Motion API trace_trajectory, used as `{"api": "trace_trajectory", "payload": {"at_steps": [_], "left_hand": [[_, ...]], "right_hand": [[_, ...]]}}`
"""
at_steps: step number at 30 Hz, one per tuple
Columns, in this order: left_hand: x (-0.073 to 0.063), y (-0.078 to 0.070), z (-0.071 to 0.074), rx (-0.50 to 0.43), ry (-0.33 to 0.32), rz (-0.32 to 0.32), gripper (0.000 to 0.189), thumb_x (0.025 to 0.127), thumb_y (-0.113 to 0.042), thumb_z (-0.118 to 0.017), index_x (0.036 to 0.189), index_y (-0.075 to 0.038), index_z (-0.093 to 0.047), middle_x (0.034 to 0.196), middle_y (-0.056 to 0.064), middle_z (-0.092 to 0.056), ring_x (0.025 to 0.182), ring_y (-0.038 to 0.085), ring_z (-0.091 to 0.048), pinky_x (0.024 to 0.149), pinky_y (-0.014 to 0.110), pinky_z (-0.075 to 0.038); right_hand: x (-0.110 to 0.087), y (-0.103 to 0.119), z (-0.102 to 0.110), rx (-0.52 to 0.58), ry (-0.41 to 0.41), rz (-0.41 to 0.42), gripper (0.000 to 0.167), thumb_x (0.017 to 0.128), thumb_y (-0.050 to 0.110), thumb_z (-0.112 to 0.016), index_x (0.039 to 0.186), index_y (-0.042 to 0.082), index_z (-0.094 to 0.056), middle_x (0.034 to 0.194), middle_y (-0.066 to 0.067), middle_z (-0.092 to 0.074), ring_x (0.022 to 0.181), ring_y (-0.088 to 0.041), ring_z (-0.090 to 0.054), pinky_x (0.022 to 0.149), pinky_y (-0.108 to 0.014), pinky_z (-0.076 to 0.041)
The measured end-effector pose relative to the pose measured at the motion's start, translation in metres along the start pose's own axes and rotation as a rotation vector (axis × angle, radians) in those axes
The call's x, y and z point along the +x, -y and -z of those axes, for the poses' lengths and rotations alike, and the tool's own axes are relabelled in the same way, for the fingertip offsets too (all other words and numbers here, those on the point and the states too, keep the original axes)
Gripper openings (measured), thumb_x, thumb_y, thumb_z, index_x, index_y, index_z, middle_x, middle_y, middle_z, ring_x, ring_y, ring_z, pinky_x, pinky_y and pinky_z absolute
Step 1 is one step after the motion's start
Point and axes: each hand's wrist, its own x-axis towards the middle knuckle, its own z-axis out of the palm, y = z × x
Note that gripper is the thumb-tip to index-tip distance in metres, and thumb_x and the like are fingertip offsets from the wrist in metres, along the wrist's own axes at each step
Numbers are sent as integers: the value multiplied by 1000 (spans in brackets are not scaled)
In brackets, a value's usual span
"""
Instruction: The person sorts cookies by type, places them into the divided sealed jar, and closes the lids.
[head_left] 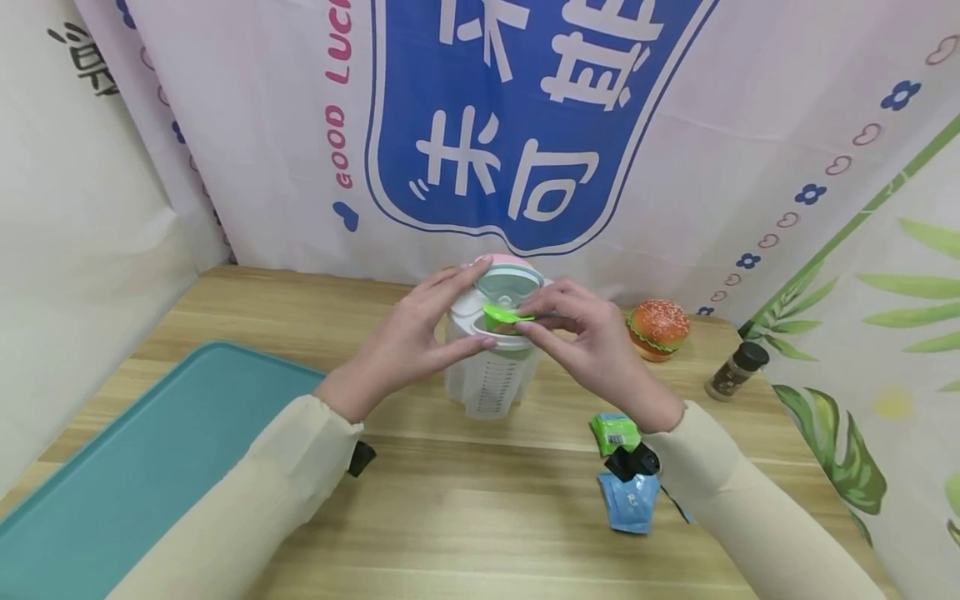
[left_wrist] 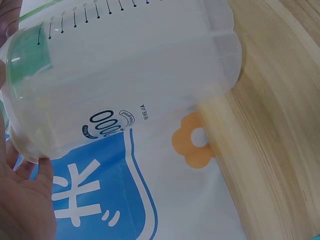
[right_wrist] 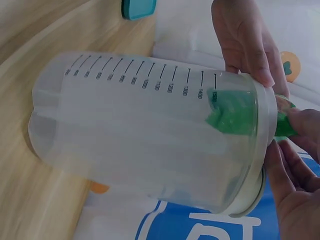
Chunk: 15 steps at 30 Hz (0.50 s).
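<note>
A translucent white measuring jug point(head_left: 491, 379) with a black scale stands on the wooden table point(head_left: 465, 517). Its pink and teal lid point(head_left: 508, 279) is flipped up. My left hand point(head_left: 450, 312) grips the jug's top from the left, thumb on the wall and fingers at the lid. At the jug's mouth, my right hand point(head_left: 534, 317) pinches a green packet point(head_left: 504, 317), which hangs partly inside. The wrist views show the jug point(left_wrist: 125, 65) point(right_wrist: 150, 130) from the side, with the green packet point(right_wrist: 232, 112) inside the rim, the right hand point(right_wrist: 295, 190) and the left hand point(right_wrist: 245, 45).
A second green packet point(head_left: 615, 432) and a blue packet point(head_left: 630, 500) lie under my right forearm. A toy burger point(head_left: 657, 327) and a small spice jar point(head_left: 737, 371) stand at the back right. A teal tray point(head_left: 150, 467) fills the left front. Printed banners hang behind.
</note>
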Motion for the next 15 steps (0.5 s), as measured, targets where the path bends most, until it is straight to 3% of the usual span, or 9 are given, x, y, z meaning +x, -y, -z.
{"api": "trace_trajectory", "payload": {"at_steps": [6, 15], "left_hand": [[-2, 0, 1, 4, -4, -6, 93, 92, -43, -81, 166, -39, -24, 168, 9, -41, 153, 34, -43, 116, 61, -49], [-1, 2, 0, 6, -10, -23, 94, 91, -43, -82, 166, -38, -26, 166, 9, -44, 152, 33, -45, 116, 59, -50]], "right_hand": [[-3, -2, 0, -152, 25, 85, 8, 90, 5, -81, 98, 6, -82, 110, -7, -69, 102, -17, -67, 85, -16, -59], [-5, -4, 2, -231, 90, 160, 12, 94, 5, -77, 105, 5, -82, 116, -7, -69, 112, -20, -63, 87, -30, -63]]}}
